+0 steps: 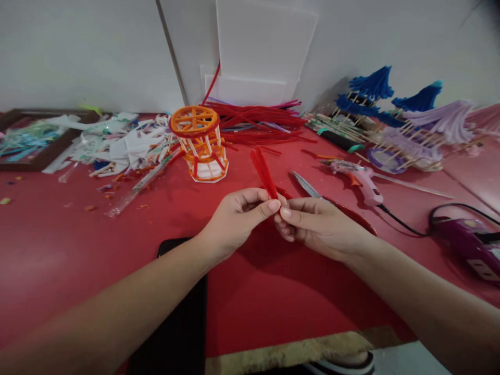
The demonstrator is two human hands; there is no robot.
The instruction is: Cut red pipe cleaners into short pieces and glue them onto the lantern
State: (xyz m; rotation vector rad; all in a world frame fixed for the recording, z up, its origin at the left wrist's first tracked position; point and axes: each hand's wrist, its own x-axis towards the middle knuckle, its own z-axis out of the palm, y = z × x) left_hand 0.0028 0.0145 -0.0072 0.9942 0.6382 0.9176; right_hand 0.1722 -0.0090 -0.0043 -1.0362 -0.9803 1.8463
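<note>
A small bundle of red pipe cleaners (264,169) stands up from between my hands, fanning slightly at its top. My left hand (250,213) pinches its lower end between thumb and fingers. From the other side, my right hand (312,221) closes on the same lower end, its thumb tip beside the left thumb. The fingers cover the bundle's bottom. Just beyond my right hand lies a pair of scissors (307,185), blades pointing away and to the left, handles partly hidden. An orange and white openwork tower (199,143) stands upright behind my left hand.
A pink glue gun (361,182) lies at right, its cord near a purple power strip (469,242). Red pipe cleaners (258,120) pile at the back. Blue and lilac roofed models (422,122) stand back right; scraps (128,143) lie left. A black flat device (175,317) is under my left forearm.
</note>
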